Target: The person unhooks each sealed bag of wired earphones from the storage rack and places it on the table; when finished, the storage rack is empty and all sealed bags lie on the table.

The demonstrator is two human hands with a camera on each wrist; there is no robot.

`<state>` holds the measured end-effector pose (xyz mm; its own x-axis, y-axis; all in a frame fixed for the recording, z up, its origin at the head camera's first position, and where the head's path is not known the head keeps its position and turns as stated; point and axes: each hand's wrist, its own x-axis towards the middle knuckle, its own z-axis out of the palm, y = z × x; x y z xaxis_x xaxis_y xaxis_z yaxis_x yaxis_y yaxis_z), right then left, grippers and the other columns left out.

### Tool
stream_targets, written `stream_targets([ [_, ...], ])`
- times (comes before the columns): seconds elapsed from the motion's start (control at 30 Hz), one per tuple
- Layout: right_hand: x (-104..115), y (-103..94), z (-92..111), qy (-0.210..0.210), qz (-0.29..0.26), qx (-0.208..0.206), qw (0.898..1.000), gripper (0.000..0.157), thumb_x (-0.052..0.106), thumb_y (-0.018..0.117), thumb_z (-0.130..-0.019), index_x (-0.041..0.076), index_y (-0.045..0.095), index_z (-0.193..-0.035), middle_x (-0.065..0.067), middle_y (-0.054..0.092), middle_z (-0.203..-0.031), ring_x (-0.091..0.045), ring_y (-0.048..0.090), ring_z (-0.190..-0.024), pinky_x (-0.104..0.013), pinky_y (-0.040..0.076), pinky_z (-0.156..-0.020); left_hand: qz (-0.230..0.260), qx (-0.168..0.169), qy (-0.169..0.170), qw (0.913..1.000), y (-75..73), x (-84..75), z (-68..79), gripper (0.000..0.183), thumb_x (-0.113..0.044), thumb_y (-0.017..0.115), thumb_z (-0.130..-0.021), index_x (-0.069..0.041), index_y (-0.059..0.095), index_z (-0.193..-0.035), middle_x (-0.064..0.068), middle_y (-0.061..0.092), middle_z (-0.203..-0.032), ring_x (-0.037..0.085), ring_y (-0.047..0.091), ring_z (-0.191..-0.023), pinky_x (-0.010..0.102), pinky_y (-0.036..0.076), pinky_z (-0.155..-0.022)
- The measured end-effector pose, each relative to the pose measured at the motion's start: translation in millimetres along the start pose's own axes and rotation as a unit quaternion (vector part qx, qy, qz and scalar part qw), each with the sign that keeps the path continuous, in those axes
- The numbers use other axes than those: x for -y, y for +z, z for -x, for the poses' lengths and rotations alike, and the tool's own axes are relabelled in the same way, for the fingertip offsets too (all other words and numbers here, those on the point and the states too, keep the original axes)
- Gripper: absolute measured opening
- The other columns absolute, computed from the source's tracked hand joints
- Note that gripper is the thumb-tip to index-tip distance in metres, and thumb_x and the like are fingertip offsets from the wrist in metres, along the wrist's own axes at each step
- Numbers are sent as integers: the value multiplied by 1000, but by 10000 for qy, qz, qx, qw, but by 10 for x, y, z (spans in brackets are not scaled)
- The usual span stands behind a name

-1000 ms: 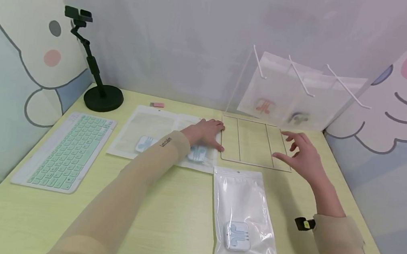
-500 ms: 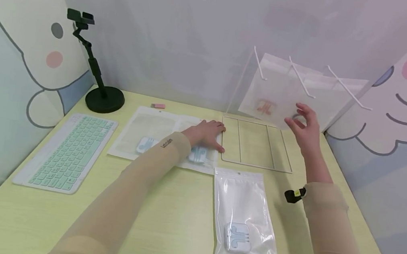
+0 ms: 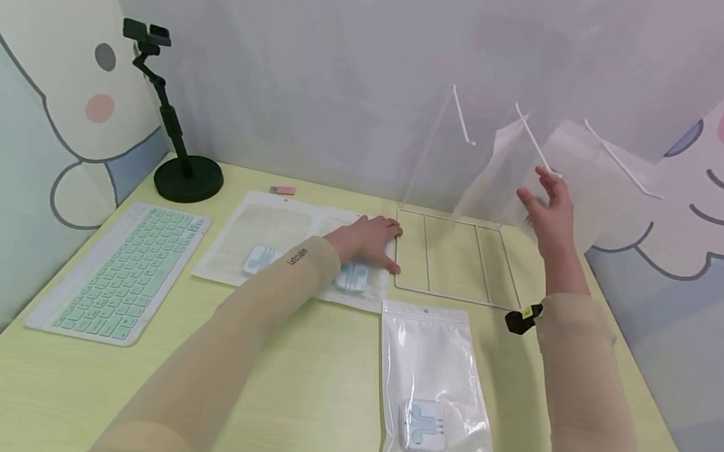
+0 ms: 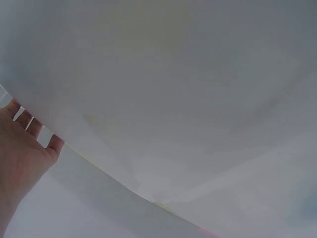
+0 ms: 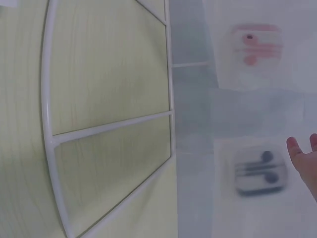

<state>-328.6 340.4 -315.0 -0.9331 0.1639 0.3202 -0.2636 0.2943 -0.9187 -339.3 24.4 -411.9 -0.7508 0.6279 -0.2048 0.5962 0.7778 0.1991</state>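
Observation:
My left hand [image 3: 370,242] rests with spread fingers on the right one of two flat zip bags, by the left side of a white wire rack [image 3: 441,296]. Blue-and-white earphone cases show in both bags [image 3: 268,221]. Raised before the rack's hooks, my right hand [image 3: 553,214] has thumb and fingers apart, fingertips right at the middle hook's tip [image 3: 557,174]. Two translucent bags hang behind it, the left one [image 3: 493,162] nearly edge-on, the right one [image 3: 589,174] tilted. In the right wrist view they hold red earphones [image 5: 256,48] and black earphones [image 5: 261,171], the right fingertips beside the black ones.
Another zip bag [image 3: 431,354] with an earphone case [image 3: 423,427] lies in front of the rack. A keyboard [image 3: 121,277] lies at left, with a black stand [image 3: 188,178] behind it. A pink USB stick [image 3: 284,190] is near the back edge.
My right hand has risen from the rack's base to the hanging bags. Those bags have swung and turned, the left one now nearly edge-on. The left hand stays put.

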Motion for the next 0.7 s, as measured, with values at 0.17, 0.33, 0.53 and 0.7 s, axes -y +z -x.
stream_targets([
  [0.17,-41,-5,-103,12,62,82,9999,57,16,70,-85,9,46,-137,-1,29,-154,-11,21,-142,-34,18,-116,-14,21,5,10000,-13,1,8,97,-73,56,-75,-17,28,-149,4,20,-157,25,18,-143,56,18,-112],
  [0.33,-37,-10,-165,-37,-502,126,9987,52,12,73,-82,7,52,-129,5,29,-153,-8,20,-142,-17,31,-105,-17,45,3,10000,-28,-5,17,96,-73,56,-76,-18,27,-149,4,20,-157,25,18,-143,55,18,-112],
  [0.53,78,19,-164,-291,-1085,250,9934,46,9,73,-82,0,54,-123,-5,26,-154,-14,19,-144,-27,21,-115,19,23,7,10000,-24,-5,21,97,-73,57,-75,-17,27,-149,4,20,-157,25,18,-143,56,17,-112],
  [0.7,157,55,-129,-32,-1180,280,9926,42,9,70,-85,1,57,-124,-6,25,-155,-13,16,-144,-25,15,-116,89,33,23,10000,-19,2,26,98,-72,57,-75,-16,26,-149,4,18,-157,26,17,-144,57,15,-112],
])
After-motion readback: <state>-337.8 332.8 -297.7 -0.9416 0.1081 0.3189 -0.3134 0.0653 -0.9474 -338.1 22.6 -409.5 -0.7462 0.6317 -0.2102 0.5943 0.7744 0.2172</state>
